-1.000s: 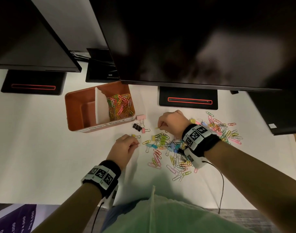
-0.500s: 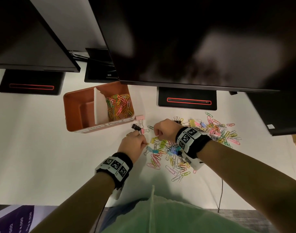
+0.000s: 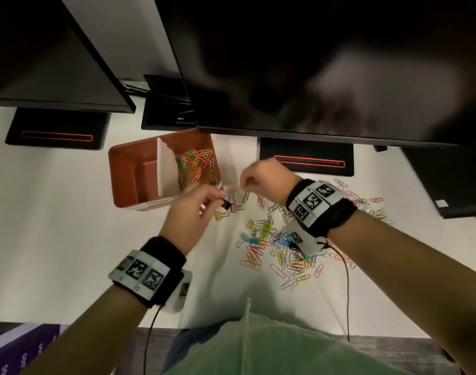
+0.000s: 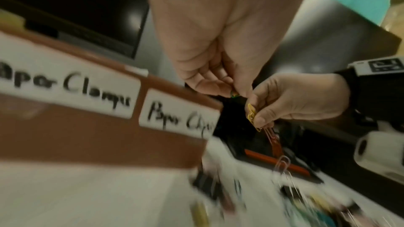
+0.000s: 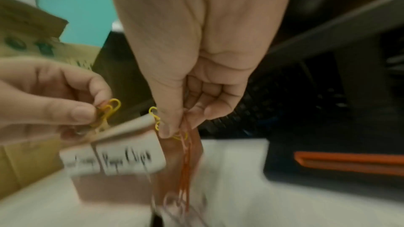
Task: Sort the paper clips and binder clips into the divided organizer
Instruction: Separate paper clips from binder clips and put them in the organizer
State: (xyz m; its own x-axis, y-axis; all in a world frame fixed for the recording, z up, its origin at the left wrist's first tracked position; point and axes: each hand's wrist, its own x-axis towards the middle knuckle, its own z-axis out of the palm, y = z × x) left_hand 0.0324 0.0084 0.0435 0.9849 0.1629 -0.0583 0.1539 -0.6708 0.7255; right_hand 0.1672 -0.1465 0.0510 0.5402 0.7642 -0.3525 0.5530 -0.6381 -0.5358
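The brown divided organizer (image 3: pixel 123 182) stands at the back left; its right compartment holds several coloured paper clips (image 3: pixel 197 167), and its left compartment looks bare. Front labels read "Paper Clamps" (image 4: pixel 65 82) and "Paper Clips" (image 4: pixel 179 115). My left hand (image 3: pixel 217 195) hovers at the organizer's front right corner and pinches yellow paper clips (image 5: pixel 109 110). My right hand (image 3: pixel 243 185) is just to the right of it. It pinches yellow paper clips (image 5: pixel 156 120), and an orange clip (image 5: pixel 186 161) and a clear one dangle below them. A mixed pile of paper clips and binder clips (image 3: pixel 280 247) lies on the white table.
A black binder clip (image 3: pixel 226 204), a pink one (image 3: pixel 233 208) and a yellow one (image 3: pixel 220 215) lie beside the organizer. More paper clips (image 3: pixel 366 204) are scattered at the right. Dark monitors overhang the back, with their stands (image 3: pixel 307 158) (image 3: pixel 55 129) on the table. The table's near edge (image 3: pixel 285 331) is by my body.
Both hands have risen off the pile and moved back and left toward the organizer's front right corner, carrying their pinched paper clips.
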